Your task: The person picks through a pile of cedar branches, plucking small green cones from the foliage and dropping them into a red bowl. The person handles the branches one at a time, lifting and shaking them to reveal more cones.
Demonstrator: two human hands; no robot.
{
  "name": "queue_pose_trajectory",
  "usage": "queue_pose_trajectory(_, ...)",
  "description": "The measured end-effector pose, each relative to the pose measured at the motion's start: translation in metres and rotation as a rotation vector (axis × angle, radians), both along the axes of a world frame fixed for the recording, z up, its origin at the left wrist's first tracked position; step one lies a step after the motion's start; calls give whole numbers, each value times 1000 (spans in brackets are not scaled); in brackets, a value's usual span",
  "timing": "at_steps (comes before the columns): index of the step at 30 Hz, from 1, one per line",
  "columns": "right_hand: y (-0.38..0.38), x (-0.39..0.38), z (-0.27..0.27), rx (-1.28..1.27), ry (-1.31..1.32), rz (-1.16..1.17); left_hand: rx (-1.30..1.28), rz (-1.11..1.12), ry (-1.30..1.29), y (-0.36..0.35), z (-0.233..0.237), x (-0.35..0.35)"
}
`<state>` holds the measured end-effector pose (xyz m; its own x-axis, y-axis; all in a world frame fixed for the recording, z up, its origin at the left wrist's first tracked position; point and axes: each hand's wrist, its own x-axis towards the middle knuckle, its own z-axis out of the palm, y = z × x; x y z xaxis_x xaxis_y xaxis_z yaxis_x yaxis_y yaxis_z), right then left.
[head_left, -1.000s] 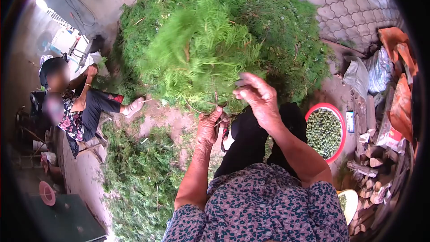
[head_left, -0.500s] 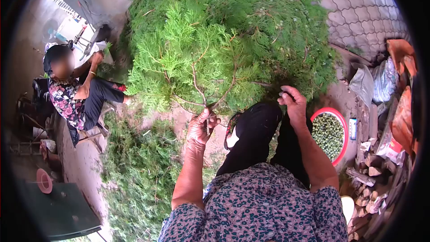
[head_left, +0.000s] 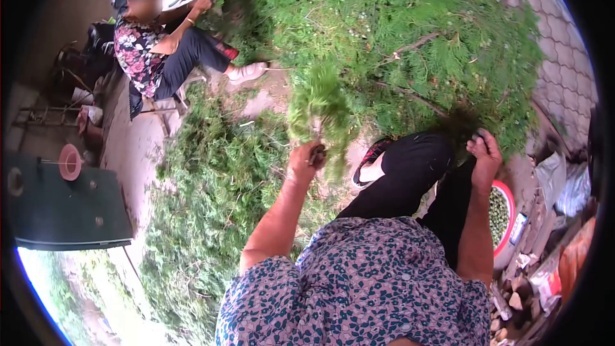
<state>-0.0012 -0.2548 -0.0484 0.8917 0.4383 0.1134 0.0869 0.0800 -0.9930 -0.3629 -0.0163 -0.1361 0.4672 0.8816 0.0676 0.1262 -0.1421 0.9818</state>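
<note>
Wrapped round the base of a leafy green branch [head_left: 317,99], my left hand [head_left: 306,159] holds it upright above the cut greenery; its leaves are smeared by motion. My right hand [head_left: 485,154] is beside my right knee, fingers curled with the tips close together around something too small to name. Behind both hands rises a large pile of green branches [head_left: 397,32], with bare brown stems showing. A basin with a red rim [head_left: 510,208], holding small green round fruits, stands right of my right forearm.
Another person [head_left: 144,45] sits at the upper left, holding a sprig. Loose greenery [head_left: 218,218] covers the ground at the left. A dark green table [head_left: 70,205] carries a pink bowl [head_left: 70,162]. Plastic bags [head_left: 564,182] and firewood [head_left: 512,301] lie at the right.
The view has turned, shifting the scene rightward. The leafy branch in my left hand has swung away from the big pile toward the left and now looks narrower and blurred.
</note>
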Motion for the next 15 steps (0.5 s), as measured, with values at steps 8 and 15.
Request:
queue_pose_trajectory(8,-1,8,-6,71,44,15,-679,902,-765,28,87,-276)
queue_pose_trajectory(15,-3,2,5,104,71,-13,-219,1533,-569,-38,74,-542)
